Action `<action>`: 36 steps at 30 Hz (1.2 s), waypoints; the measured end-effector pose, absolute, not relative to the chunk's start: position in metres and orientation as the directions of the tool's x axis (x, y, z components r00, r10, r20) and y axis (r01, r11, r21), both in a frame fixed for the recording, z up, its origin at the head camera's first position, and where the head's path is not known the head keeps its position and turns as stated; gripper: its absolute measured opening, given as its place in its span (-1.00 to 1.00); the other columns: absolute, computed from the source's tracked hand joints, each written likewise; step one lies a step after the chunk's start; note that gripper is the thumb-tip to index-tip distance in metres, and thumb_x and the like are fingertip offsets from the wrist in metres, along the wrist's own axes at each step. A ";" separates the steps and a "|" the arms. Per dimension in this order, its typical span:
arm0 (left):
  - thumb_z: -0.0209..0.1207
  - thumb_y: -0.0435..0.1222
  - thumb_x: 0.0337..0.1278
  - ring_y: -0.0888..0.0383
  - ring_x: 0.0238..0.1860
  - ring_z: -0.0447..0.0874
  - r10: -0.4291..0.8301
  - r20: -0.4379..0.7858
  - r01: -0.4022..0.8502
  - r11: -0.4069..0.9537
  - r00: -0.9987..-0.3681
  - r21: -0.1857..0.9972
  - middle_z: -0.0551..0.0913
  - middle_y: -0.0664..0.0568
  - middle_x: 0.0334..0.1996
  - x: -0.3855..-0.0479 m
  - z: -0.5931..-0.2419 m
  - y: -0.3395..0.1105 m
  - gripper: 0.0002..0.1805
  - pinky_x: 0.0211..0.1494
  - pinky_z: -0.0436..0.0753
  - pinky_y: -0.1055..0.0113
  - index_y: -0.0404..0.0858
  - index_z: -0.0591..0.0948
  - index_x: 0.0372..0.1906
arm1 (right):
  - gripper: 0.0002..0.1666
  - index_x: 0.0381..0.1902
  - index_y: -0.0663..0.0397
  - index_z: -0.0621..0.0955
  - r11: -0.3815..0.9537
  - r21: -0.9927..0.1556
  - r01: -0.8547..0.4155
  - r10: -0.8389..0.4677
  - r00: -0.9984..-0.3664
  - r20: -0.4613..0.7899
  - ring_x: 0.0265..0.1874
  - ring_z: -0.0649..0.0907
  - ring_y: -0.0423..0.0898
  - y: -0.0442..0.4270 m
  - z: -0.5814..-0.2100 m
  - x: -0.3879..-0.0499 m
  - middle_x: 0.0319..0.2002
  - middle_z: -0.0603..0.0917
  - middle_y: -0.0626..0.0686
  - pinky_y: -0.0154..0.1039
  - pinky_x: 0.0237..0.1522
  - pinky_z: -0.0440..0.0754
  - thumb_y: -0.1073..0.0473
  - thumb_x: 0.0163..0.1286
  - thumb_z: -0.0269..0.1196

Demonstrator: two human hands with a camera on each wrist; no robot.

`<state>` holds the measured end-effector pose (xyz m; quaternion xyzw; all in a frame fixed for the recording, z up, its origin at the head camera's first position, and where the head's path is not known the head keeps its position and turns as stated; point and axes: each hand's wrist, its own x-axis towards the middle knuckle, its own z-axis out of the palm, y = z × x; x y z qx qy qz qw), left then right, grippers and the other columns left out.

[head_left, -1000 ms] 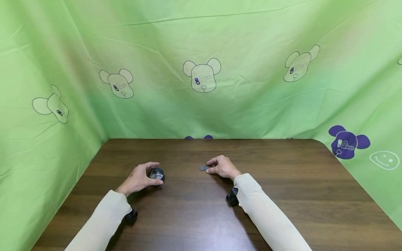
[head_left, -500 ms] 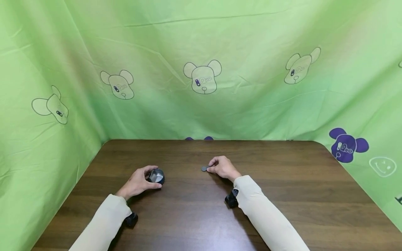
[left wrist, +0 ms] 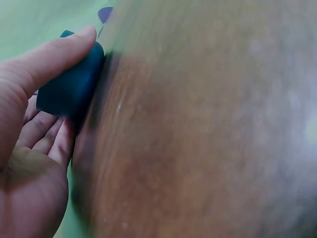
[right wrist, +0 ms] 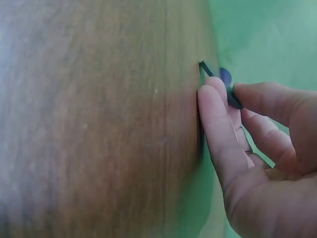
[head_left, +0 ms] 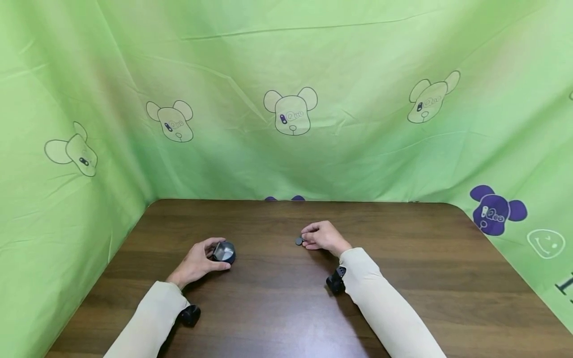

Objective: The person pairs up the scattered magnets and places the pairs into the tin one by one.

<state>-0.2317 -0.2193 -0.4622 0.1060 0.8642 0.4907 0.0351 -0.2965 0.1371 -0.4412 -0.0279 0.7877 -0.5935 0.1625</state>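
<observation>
My left hand (head_left: 195, 261) holds a small round dark cup (head_left: 226, 252) with a shiny metallic inside, on the left half of the table. Its thumb lies along the near side and its fingers reach round the far side. In the left wrist view the dark teal wall of the cup (left wrist: 72, 91) shows beneath the thumb. To the right, my right hand (head_left: 329, 237) pinches a small dark flat piece (right wrist: 235, 98) between thumb and fingers, low over the tabletop. A small dark grey disc (head_left: 299, 241) shows just left of these fingertips; its far part is hidden in the right wrist view.
The brown wooden table (head_left: 268, 308) has rounded far corners. A green printed cloth (head_left: 224, 164) hangs behind it and along both sides. Black wrist cameras sit under both cream sleeves (head_left: 385, 303).
My right hand has moved slightly right, and the grey disc beside its fingertips has shifted right too. The left thumb has slid down a little along the cup, which stays nearly in place.
</observation>
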 end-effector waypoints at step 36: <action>0.57 -0.35 -0.18 -0.18 0.19 0.56 0.169 0.067 0.136 0.444 -0.983 0.886 0.59 -0.28 0.14 -0.234 -0.471 -0.221 -0.25 0.27 0.49 -0.03 -0.38 0.54 0.24 | -0.88 -0.27 0.40 0.55 0.206 -0.962 0.182 -0.232 -0.946 -0.229 -0.51 0.69 -0.15 0.096 -0.437 -0.298 -0.42 0.74 0.16 -0.30 -0.38 0.72 0.51 0.28 0.30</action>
